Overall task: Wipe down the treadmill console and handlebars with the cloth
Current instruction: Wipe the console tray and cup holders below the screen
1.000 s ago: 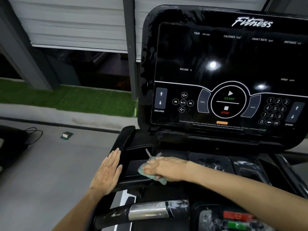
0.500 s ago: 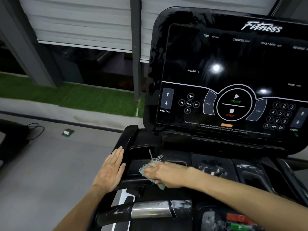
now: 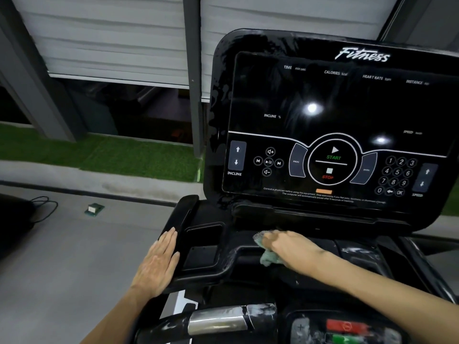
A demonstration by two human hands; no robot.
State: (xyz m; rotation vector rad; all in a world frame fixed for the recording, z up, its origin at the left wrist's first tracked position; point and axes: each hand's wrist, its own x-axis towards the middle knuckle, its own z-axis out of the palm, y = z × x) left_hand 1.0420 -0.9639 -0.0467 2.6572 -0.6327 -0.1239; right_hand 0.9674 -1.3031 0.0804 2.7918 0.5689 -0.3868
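Grey floor [image 3: 62, 256] runs along the treadmill's left side, below a white roller shutter [image 3: 111, 33] and a strip of green turf [image 3: 124, 155]. Against that backdrop the right hand [image 3: 290, 247] lies on the cloth [image 3: 269, 259], fingers bent over the bunched fabric and gripping it while pressing it down; the hand is motion-blurred, so the lie of each finger cannot be read. The cloth is pale green and crumpled, one part showing ahead of the fingertips and another bulging out below the hand; it sits on the black tray [image 3: 206, 256] just beneath the console [image 3: 347, 108]. Left of it and apart from the cloth, the left hand [image 3: 159, 264] lies flat with fingers straight and together, holding nothing; its palm rests on the tray's outer left edge, fingertips by the base of the black side grip [image 3: 185, 214]. The console stands tilted back behind both hands, its dark panel printed with START, STOP, INCLINE and SPEED keys and a number pad, with smears along its left border. Nearer the camera a handlebar [image 3: 216, 321] with a silver sensor band crosses the bottom, streaked with white residue; right of it sit a red button [image 3: 345, 326] and a green button [image 3: 347, 340]. On the floor, well to the left, lie a small green-and-white object [image 3: 94, 209] and a looped black cable [image 3: 47, 207].
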